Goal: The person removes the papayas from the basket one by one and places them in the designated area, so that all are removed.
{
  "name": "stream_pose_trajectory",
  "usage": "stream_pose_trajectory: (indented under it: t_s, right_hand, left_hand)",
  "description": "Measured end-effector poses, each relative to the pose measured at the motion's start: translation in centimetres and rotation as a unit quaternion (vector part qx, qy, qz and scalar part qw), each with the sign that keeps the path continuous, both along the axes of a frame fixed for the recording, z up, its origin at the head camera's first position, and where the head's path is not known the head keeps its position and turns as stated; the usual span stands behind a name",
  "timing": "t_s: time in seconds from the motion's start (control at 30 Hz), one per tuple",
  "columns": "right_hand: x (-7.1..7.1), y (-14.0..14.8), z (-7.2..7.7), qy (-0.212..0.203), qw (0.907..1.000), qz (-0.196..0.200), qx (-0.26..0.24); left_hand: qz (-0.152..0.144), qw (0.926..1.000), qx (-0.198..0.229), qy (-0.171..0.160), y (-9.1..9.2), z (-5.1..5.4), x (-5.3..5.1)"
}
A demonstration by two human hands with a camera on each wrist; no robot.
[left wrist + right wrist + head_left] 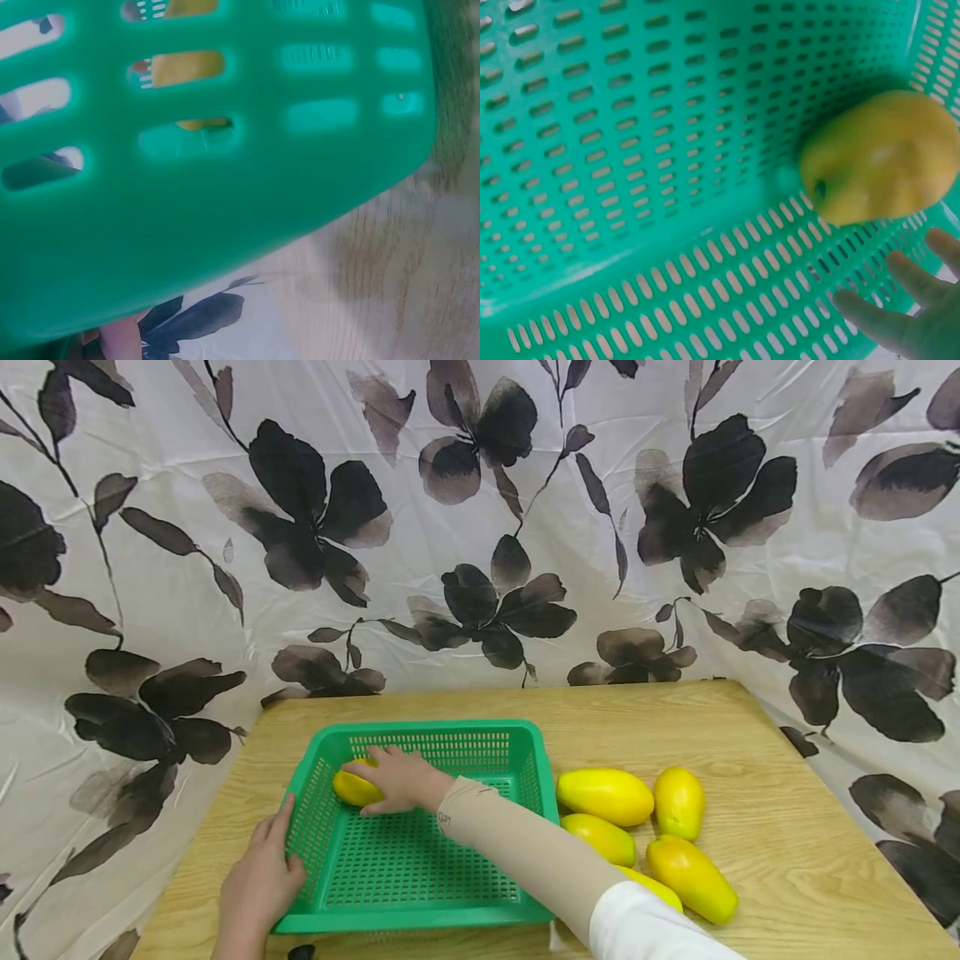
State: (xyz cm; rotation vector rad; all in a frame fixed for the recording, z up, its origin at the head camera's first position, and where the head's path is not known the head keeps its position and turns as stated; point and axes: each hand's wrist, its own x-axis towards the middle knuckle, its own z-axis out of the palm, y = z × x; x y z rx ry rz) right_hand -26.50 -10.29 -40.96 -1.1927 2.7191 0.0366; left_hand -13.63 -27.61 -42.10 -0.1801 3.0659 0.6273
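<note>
A green plastic basket (420,920) with slotted walls stands on the wooden table. One yellow papaya (877,161) lies inside it, by the left end in the head view. Over that fruit reaches my right hand (401,779), fingers spread; the right wrist view shows the fingertips (855,304) straight and apart from the papaya. My left hand (258,881) holds the basket's left rim, thumb on the inner side. From the left wrist, the basket wall (247,187) fills most of the view, with part of a finger (121,341) at the rim.
Several more yellow papayas (606,796) lie together on the table (795,827), just right of the basket. Behind the table hangs a white cloth (615,602) with dark flowers. A small black object (302,952) shows at the front edge.
</note>
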Motion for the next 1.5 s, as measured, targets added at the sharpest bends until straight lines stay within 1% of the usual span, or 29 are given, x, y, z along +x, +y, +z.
stream_pose_trajectory:
  t_s: [0.1, 0.27, 0.47, 0.63, 0.87, 0.93, 1.07, 1.3, 1.5]
  right_hand:
    - [0.2, -0.3, -0.3, -0.006, 1.0, -0.002, 0.004]
    - [0.3, -0.6, -0.9, -0.007, 0.9999, -0.01, 0.007]
    - [0.3, -0.6, -1.3, -0.016, 0.9996, -0.022, 0.006]
    - [0.2, -0.4, -1.5, -0.025, 0.9994, -0.023, -0.002]
    - [0.3, -0.6, -1.6, -0.053, 0.9974, -0.03, -0.038]
    - [0.4, -0.8, -1.6, -0.052, 0.9975, -0.03, -0.038]
    - [0.7, -1.0, -1.8, -0.038, 0.9987, -0.027, -0.022]
    - [1.3, -1.4, -2.6, -0.047, 0.9986, -0.019, -0.011]
    - [1.6, -1.9, -2.8, -0.024, 0.9996, 0.001, 0.015]
  left_hand:
    - [0.002, 1.0, 0.0, -0.002, -0.1, 0.1, -0.1]
    - [0.003, 1.0, -0.003, 0.007, -0.1, 0.1, -0.1]
    - [0.002, 1.0, 0.004, 0.002, 0.0, -0.1, -0.1]
    - [0.001, 1.0, 0.005, -0.001, 0.1, -0.1, -0.2]
    - [0.003, 1.0, 0.001, 0.001, 0.1, 0.1, -0.1]
    - [0.005, 1.0, 0.002, -0.002, 0.1, 0.1, -0.1]
    - [0.004, 1.0, 0.005, -0.004, 0.2, 0.1, -0.1]
    - [0.005, 1.0, 0.002, 0.0, 0.2, 0.0, -0.2]
    - [0.006, 1.0, 0.002, 0.003, 0.1, 0.0, 0.0]
